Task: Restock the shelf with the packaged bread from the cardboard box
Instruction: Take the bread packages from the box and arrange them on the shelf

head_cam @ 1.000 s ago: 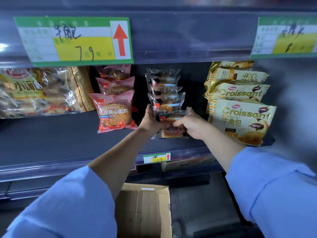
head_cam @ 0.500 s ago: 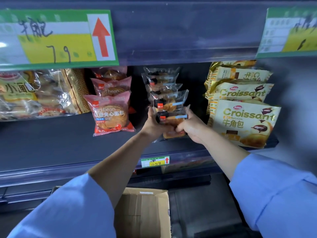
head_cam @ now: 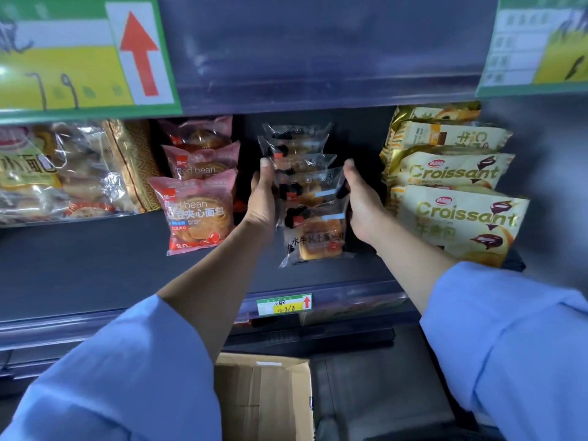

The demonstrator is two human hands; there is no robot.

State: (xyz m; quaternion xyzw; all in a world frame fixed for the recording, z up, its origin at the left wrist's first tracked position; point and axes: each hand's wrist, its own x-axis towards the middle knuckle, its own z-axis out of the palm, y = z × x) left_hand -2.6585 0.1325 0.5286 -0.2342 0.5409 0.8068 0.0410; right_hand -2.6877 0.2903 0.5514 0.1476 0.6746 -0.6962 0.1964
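A row of clear-wrapped bread packs [head_cam: 299,173] stands one behind another on the dark shelf [head_cam: 95,272]. The front pack [head_cam: 318,240], with black Chinese lettering, rests on the shelf board. My left hand [head_cam: 263,202] clasps the row's left edge, thumb up. On the right edge, my right hand [head_cam: 361,205] does the same. Both hands sit behind the front pack, their fingers hidden by the wrappers. The open cardboard box [head_cam: 264,396] lies below between my arms, and its visible inside shows only bare cardboard.
Pink red-bean bread packs [head_cam: 195,208] stand left of the row, with big clear bags of buns [head_cam: 60,173] further left. Yellow croissant packs [head_cam: 458,218] stand close on the right. An upper shelf edge carries green price tags [head_cam: 86,55]. A small price tag [head_cam: 284,304] marks the shelf front.
Both hands let go of the front pack, which now rests on the shelf, and slid back to the sides of the packs behind it. The view has moved closer.
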